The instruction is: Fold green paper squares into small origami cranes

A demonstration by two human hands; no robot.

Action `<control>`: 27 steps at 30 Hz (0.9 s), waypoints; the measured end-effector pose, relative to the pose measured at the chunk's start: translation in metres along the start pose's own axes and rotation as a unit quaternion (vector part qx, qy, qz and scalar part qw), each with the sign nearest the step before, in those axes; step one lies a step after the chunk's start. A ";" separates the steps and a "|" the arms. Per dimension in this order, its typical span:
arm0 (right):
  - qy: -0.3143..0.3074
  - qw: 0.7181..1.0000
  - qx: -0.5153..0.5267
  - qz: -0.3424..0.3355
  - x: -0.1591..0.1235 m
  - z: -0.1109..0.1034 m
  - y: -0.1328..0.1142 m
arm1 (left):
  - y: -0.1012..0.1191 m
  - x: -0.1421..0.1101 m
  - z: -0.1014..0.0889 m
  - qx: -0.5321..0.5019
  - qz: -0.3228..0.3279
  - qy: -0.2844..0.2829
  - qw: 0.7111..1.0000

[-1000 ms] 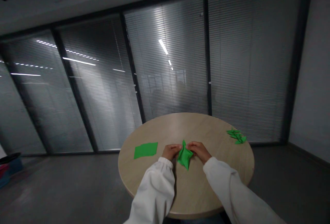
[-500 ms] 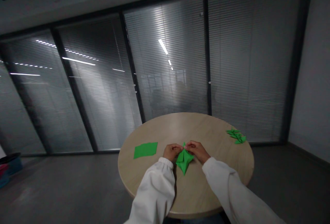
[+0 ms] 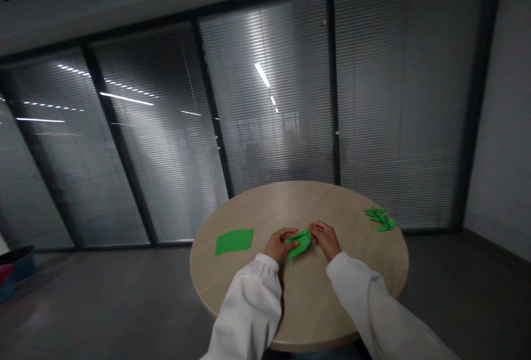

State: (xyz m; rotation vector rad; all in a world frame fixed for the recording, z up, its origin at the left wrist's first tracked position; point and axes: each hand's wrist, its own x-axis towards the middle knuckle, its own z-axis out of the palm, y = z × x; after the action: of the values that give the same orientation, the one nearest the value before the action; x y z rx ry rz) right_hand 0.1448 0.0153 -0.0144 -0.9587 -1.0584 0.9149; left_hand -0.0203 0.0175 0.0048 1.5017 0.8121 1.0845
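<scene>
A partly folded green paper piece (image 3: 300,241) lies tilted between my two hands over the round wooden table (image 3: 298,304). My left hand (image 3: 277,245) pinches its near left end with thumb and fingers. My right hand (image 3: 326,237) grips its far right tip. Both arms wear white sleeves. The folds hidden under my fingers cannot be made out.
A flat green paper square (image 3: 234,240) lies on the table to the left of my hands. Folded green paper figures (image 3: 380,219) sit in a small pile near the table's right edge. Glass walls with shut blinds stand behind the table.
The green piece hung point down between my hands; now it is turned sideways and folded narrower, raised a little. Both hands have shifted slightly with it.
</scene>
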 end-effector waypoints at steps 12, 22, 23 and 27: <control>-0.145 0.988 -0.036 0.038 -0.007 0.006 -0.004 | -0.003 0.003 -0.011 0.172 0.027 0.111 0.979; -0.176 0.983 0.005 0.053 -0.007 0.008 0.001 | 0.010 -0.005 -0.002 0.255 0.050 0.113 0.959; -0.175 0.983 0.003 0.054 -0.007 0.008 0.002 | 0.010 -0.005 -0.001 0.261 0.052 0.119 0.957; -0.164 0.985 -0.011 0.044 -0.004 0.006 0.004 | 0.007 -0.004 -0.001 0.246 0.033 0.122 0.961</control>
State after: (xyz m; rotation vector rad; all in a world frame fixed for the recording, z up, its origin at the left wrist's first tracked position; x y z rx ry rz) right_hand 0.1373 0.0140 -0.0178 -0.8955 -1.3142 1.1633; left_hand -0.0226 0.0127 0.0109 1.8343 1.2825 1.1880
